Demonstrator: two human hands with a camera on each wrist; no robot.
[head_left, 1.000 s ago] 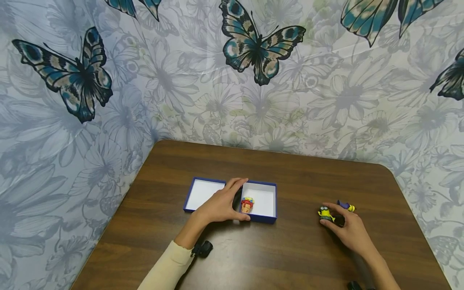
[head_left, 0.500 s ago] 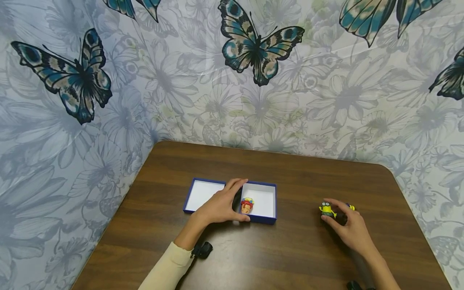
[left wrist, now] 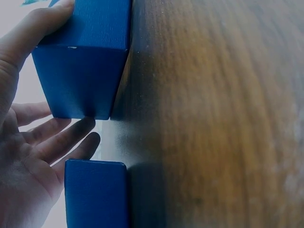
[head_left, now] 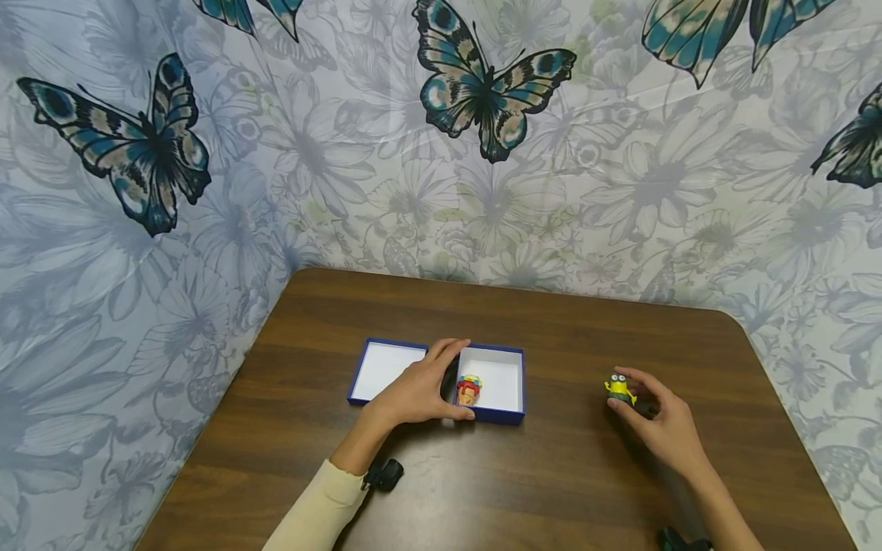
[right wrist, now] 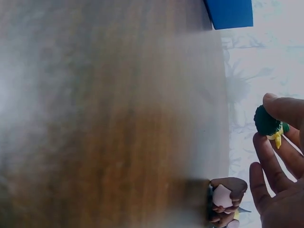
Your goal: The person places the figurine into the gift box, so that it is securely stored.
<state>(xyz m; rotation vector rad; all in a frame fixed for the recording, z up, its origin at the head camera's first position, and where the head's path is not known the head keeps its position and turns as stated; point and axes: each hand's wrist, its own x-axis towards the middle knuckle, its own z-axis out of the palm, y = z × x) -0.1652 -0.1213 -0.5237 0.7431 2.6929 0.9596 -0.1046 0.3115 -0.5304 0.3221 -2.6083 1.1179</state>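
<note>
My left hand [head_left: 418, 386] grips the left end of a blue box [head_left: 506, 383] with a white inside, thumb at the near wall and fingers at the far one. A small toy figure [head_left: 469, 389] with a red and yellow top lies in the box's left part. At the right, my right hand [head_left: 664, 425] pinches a yellow minion figure [head_left: 620, 386] between thumb and fingers, upright above the table. The right wrist view shows its dark green underside [right wrist: 267, 121]. Another toy figure [right wrist: 227, 202], brown and pink, stands on the table there; the hand hides it in the head view.
A second blue-edged tray [head_left: 393, 363], white inside, lies left of the box, partly behind the left hand. The brown wooden table [head_left: 551, 474] reaches back to a wall [head_left: 413, 214] printed with butterflies and flowers.
My right hand has risen slightly with the minion figure, which has turned more upright. The purple and yellow figure behind it has gone out of sight. The left hand stays on the box.
</note>
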